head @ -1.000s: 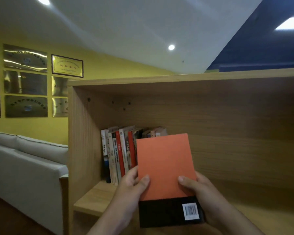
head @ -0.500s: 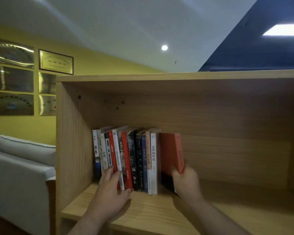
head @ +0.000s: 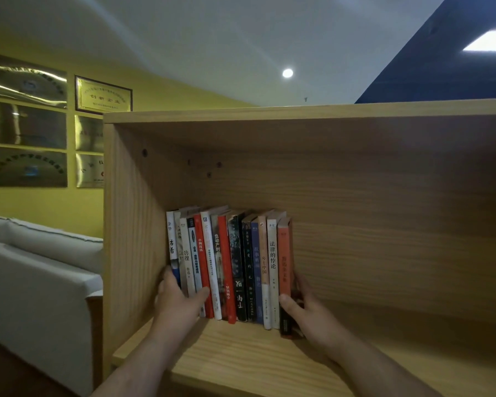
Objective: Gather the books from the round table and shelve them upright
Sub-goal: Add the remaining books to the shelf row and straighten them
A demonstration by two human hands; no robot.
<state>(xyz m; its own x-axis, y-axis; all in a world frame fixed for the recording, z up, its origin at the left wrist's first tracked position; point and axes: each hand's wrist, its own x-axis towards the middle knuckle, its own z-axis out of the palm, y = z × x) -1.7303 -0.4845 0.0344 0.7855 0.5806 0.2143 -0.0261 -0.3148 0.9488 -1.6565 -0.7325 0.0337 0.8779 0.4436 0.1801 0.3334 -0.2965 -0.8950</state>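
Note:
A row of several books (head: 235,267) stands upright at the left end of the wooden shelf (head: 241,365). The orange book (head: 284,262) with a black lower band is the rightmost of the row, spine facing me. My right hand (head: 307,310) grips its lower part, thumb on the spine and fingers behind its far cover. My left hand (head: 178,299) holds the left end of the row, fingers around the outermost book and thumb across the lower spines. The round table is out of view.
The shelf's left side panel (head: 126,224) stands close to the row. The shelf board runs on to the right of the books. A white sofa (head: 35,276) sits to the left, under framed plaques (head: 103,94) on a yellow wall.
The orange book went from flat in both my hands to upright at the right end of the row. My left hand moved to the row's left end.

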